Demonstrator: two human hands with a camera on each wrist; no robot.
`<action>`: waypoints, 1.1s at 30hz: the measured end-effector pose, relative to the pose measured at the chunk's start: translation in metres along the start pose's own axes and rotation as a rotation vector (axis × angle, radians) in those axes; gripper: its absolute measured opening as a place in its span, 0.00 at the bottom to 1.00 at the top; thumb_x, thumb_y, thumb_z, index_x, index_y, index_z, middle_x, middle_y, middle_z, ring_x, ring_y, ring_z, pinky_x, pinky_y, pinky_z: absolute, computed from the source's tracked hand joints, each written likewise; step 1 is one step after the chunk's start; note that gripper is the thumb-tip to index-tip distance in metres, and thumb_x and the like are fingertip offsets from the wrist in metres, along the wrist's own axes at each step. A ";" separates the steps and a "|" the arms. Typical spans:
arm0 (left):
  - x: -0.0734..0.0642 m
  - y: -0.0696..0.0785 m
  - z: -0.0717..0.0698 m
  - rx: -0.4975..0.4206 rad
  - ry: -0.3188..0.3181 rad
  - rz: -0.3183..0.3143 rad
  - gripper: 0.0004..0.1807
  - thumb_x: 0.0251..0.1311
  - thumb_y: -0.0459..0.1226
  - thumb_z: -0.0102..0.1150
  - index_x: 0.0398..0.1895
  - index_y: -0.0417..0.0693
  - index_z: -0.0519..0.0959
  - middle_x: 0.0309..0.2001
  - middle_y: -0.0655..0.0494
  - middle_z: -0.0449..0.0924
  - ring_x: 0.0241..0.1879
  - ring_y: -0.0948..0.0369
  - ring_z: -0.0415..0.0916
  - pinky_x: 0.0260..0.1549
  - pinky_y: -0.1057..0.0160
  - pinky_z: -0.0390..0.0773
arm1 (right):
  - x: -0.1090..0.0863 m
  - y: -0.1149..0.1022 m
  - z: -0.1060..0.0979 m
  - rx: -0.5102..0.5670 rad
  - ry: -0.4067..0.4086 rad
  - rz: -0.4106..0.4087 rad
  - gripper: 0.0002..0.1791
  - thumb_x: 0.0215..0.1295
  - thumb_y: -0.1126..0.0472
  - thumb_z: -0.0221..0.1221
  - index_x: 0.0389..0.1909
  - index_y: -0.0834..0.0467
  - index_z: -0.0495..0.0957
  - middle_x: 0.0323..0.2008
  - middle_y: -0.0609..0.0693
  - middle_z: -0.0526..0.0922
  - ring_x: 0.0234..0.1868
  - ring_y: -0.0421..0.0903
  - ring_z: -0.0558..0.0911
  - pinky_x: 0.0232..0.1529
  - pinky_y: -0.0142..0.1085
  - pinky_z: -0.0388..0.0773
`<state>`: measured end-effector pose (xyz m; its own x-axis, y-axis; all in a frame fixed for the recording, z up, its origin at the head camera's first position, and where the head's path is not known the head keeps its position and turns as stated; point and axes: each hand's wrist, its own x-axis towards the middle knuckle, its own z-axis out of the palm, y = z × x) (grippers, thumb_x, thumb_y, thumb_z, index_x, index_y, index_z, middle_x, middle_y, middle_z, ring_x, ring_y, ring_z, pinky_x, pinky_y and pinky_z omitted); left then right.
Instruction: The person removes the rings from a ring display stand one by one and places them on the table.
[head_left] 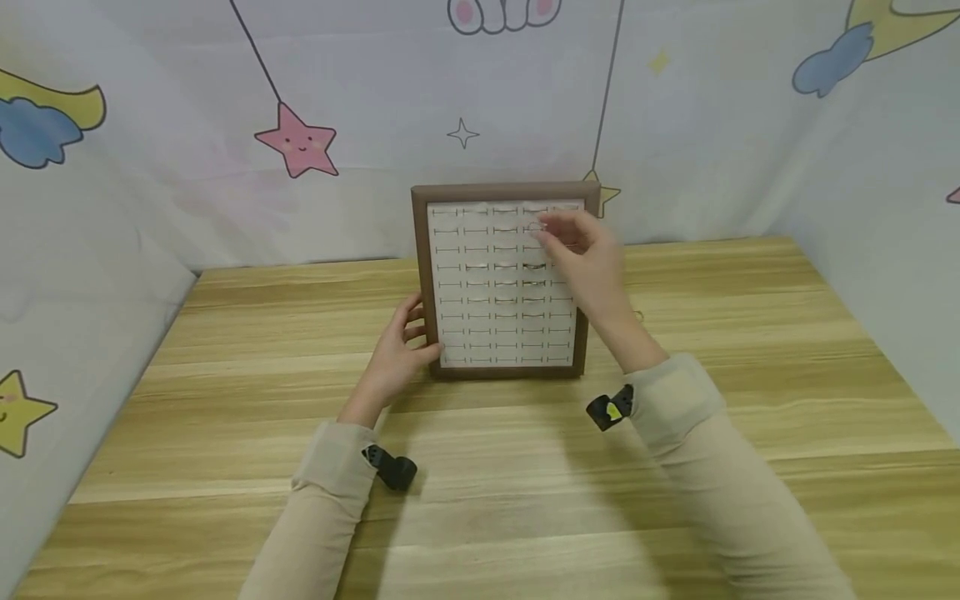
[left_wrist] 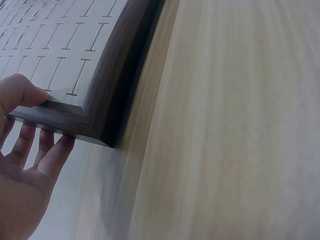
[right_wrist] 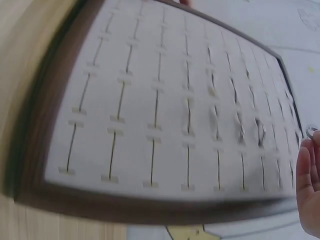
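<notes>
A ring display board with a brown frame and white slotted face stands tilted up on the table. My left hand grips its lower left edge; in the left wrist view the thumb lies on the front and the fingers spread along the side. Between thumb and fingertips, my right hand pinches a small ring in front of the upper right slots. Some middle slots hold metal rings, while many others are plain slits.
On the wood-grain table, a small ring lies to the right of the board. A white cloth backdrop with printed stars and clouds rises behind and at both sides.
</notes>
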<state>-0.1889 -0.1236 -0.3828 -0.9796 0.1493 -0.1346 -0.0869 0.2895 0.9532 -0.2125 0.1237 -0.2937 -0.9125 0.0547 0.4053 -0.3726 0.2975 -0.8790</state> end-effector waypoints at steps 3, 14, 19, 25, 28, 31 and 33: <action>0.000 0.000 0.001 -0.006 -0.005 -0.001 0.46 0.59 0.25 0.56 0.76 0.54 0.45 0.71 0.44 0.53 0.68 0.46 0.59 0.62 0.46 0.69 | 0.003 0.005 -0.019 0.008 0.064 0.032 0.14 0.64 0.63 0.60 0.48 0.64 0.79 0.40 0.44 0.82 0.36 0.32 0.78 0.40 0.22 0.75; 0.001 0.002 0.001 0.008 0.004 -0.002 0.46 0.59 0.26 0.56 0.76 0.55 0.45 0.71 0.45 0.55 0.68 0.46 0.60 0.61 0.48 0.70 | 0.008 0.043 -0.077 -0.026 0.218 0.162 0.11 0.64 0.61 0.60 0.44 0.61 0.80 0.30 0.31 0.78 0.33 0.30 0.78 0.36 0.19 0.77; 0.000 0.001 0.000 -0.002 0.004 -0.005 0.46 0.59 0.26 0.56 0.76 0.56 0.45 0.71 0.46 0.54 0.68 0.47 0.60 0.61 0.48 0.70 | 0.003 0.064 -0.092 -0.078 0.171 0.289 0.14 0.65 0.59 0.59 0.47 0.64 0.79 0.29 0.33 0.78 0.31 0.29 0.77 0.35 0.19 0.76; 0.000 0.001 0.001 0.008 0.008 -0.008 0.46 0.58 0.26 0.57 0.76 0.56 0.45 0.71 0.46 0.55 0.68 0.47 0.60 0.62 0.47 0.69 | -0.005 0.084 -0.106 -0.179 0.076 0.404 0.21 0.67 0.58 0.56 0.54 0.70 0.75 0.27 0.29 0.74 0.29 0.26 0.76 0.34 0.17 0.76; 0.000 0.001 0.000 0.011 0.004 -0.004 0.46 0.58 0.26 0.57 0.76 0.56 0.45 0.71 0.46 0.55 0.68 0.47 0.60 0.63 0.47 0.68 | -0.008 0.093 -0.111 -0.236 0.031 0.446 0.22 0.68 0.59 0.55 0.55 0.71 0.74 0.25 0.27 0.73 0.27 0.24 0.76 0.33 0.17 0.76; 0.000 0.000 0.000 0.012 -0.001 0.000 0.46 0.59 0.26 0.57 0.76 0.55 0.45 0.71 0.46 0.55 0.68 0.47 0.60 0.62 0.47 0.68 | -0.010 0.101 -0.114 -0.288 -0.015 0.483 0.21 0.68 0.60 0.55 0.56 0.71 0.74 0.29 0.35 0.78 0.26 0.24 0.76 0.33 0.19 0.78; 0.001 0.000 -0.001 0.012 -0.002 0.002 0.46 0.59 0.27 0.57 0.76 0.55 0.45 0.71 0.46 0.55 0.68 0.46 0.60 0.62 0.47 0.69 | -0.011 0.106 -0.115 -0.313 -0.052 0.512 0.21 0.68 0.61 0.54 0.56 0.71 0.73 0.36 0.47 0.82 0.25 0.24 0.76 0.34 0.20 0.79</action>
<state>-0.1897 -0.1242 -0.3828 -0.9793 0.1520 -0.1334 -0.0827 0.3009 0.9500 -0.2221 0.2639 -0.3623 -0.9727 0.2212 -0.0701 0.1771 0.5124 -0.8403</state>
